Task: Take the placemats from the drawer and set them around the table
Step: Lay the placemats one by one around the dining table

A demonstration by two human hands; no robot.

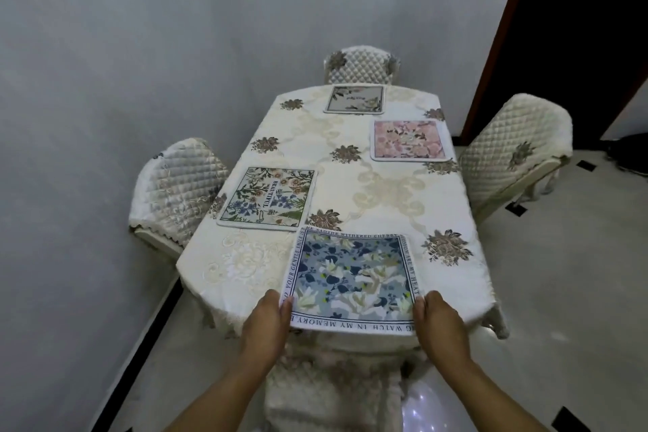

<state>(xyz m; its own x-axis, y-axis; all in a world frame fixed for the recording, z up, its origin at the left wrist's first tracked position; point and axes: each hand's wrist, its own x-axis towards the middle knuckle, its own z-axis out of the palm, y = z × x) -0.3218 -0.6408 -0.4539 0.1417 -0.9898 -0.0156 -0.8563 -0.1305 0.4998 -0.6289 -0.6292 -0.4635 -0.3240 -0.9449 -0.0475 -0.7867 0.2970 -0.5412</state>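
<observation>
A blue floral placemat with a text border lies at the near end of the table, its near edge hanging slightly over the rim. My left hand grips its near left corner and my right hand grips its near right corner. Three other placemats lie flat on the cream tablecloth: a green and blue "BEAUTIFUL" placemat at the left side, a pink floral placemat at the right side, and a grey floral placemat at the far end.
Quilted cream chairs stand around the table: a left chair, a right chair, a far chair, and a near chair directly below my arms. A grey wall runs along the left. A dark doorway opens at the back right.
</observation>
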